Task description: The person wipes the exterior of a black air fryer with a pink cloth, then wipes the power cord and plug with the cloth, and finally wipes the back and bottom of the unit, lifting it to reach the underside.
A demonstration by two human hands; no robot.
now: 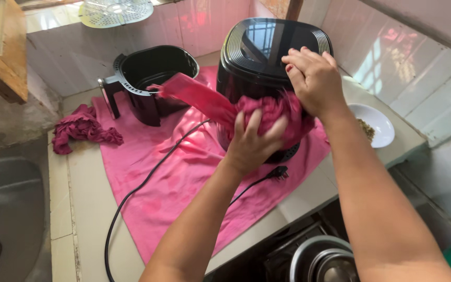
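Our left hand [251, 143] bunched around magenta rag [267, 112], pressing air fryer [267, 57] front; right hand [314, 78] spread flat atop it. Counter [87, 209] edge at 5 o'clock, bare tile at 8.

I'm in a home kitchen: tiled counter [84, 209] and walls, a steel sink [6, 209] at the lower left, my black air fryer [267, 57] at centre, and what looks like a pot [322, 261] at the bottom edge.

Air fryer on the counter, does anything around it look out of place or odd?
The air fryer has its basket pulled out, standing apart on the pink cloth. Its power cord trails unplugged, the plug lying loose on the cloth. A crumpled rag sits nearby.
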